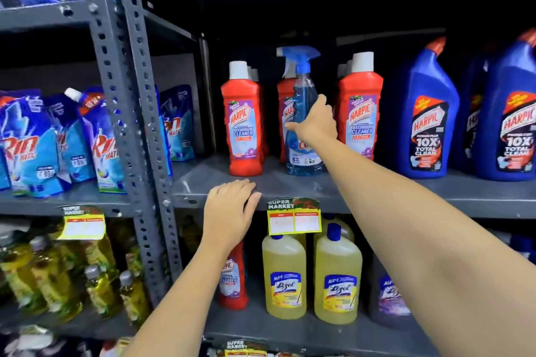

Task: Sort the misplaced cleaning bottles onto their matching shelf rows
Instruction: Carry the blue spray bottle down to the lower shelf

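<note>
Right hand point(314, 124) wraps its grip around the upright clear blue plastic spray bottle point(303, 113) standing among red bathroom-cleaner bottles point(245, 122); left hand point(229, 209) rests flat, open, on the grey metal shelf edge point(406, 197).

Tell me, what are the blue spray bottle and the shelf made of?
The spray bottle looks like clear glossy plastic: blue liquid shows through it. The shelf looks like grey painted metal, judging by the bolted posts with punched holes.

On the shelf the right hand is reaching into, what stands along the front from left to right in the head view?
Red Harpic bathroom cleaner → blue spray bottle, gripped by the right hand → second red Harpic bathroom cleaner → blue Harpic bottle → another blue Harpic bottle.
</note>
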Available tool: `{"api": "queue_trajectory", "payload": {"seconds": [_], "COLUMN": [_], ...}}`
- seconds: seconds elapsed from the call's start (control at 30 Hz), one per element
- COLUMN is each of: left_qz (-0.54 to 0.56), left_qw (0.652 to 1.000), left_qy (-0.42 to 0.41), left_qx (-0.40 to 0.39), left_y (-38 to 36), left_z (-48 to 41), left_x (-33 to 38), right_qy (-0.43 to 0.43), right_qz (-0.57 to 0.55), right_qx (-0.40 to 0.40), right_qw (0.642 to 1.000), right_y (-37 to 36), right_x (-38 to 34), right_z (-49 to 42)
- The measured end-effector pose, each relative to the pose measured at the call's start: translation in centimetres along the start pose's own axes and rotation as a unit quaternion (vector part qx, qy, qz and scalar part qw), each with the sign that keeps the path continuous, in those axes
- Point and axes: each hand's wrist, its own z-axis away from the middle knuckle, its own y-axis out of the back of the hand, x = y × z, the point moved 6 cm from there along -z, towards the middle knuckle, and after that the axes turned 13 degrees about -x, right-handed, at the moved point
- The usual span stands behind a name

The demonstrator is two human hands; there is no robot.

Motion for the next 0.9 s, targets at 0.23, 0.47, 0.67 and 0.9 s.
{"api": "queue_trajectory", "payload": {"seconds": [0.23,0.47,0.67,0.9], "left_qz": [-0.011,0.014,-0.022,0.035], "left_qw": [1.0,0.999,0.998,0.972], "left_qy": [-0.013,0.005,0.057,0.044], "left_qx": [0.022,0.053,0.033,-0.229], "left_y": [-0.2,-0.1,-1.6,-12.4], "left_z": [0.1,0.5,5.1,17.2], "left_x": [-0.1,0.5,1.1,-0.7], "right_qy": [0.033,0.133,0.232,0.194], "right_qz": [-0.016,-0.091,-0.154,-0.183], "right_qx": [0.049,0.074,-0.01,-0.063], "right_qw": [0.998,0.984,0.96,0.962], "right_y": [0.4,3.1,4.7,-2.2], "right_x": [-0.4,-3.7,-5.3,1.6], "right_z": [1.4,5.8,14.1,21.5]}}
